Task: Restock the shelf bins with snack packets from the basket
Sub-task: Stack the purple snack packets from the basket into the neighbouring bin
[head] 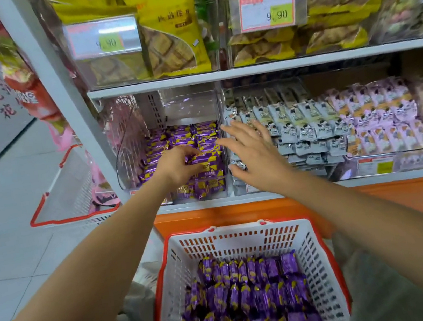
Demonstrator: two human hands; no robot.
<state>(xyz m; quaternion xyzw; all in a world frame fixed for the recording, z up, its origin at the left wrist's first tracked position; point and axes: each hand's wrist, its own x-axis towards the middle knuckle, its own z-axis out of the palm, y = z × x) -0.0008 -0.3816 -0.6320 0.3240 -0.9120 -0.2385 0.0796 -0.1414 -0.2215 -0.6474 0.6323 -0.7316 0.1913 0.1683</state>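
A white basket with a red rim [232, 241] sits below me, holding several purple snack packets [251, 299]. On the lower shelf a clear bin [127, 150] holds more purple and yellow packets [182, 137]. My left hand [178, 167] reaches into this bin, its fingers pinched on a purple packet [206, 158] lying on the pile. My right hand [253, 154] hovers with fingers spread at the divider between the purple bin and the bin of grey packets [300, 126], holding nothing.
To the right lie pale pink packets [377, 112]. The shelf above carries bins of yellow biscuit bags [170, 30] with price tags. A second white and red basket [71, 196] stands on the floor at the left. An orange base panel [347, 206] runs under the shelf.
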